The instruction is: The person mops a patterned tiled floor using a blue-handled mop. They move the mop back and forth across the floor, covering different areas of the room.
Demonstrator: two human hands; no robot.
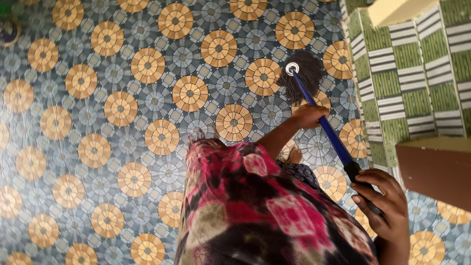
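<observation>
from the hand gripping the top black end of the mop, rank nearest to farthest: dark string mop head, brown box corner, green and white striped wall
From the right hand on the black grip, in the head view:
1. Brown box corner, just right of the hand.
2. Green and white striped wall, above and right.
3. Dark string mop head, at the far end of the blue handle, up and left.

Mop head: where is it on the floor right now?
In the head view the mop head sits upper right on the patterned floor, beside the green striped wall, ahead of the left hand.
</observation>
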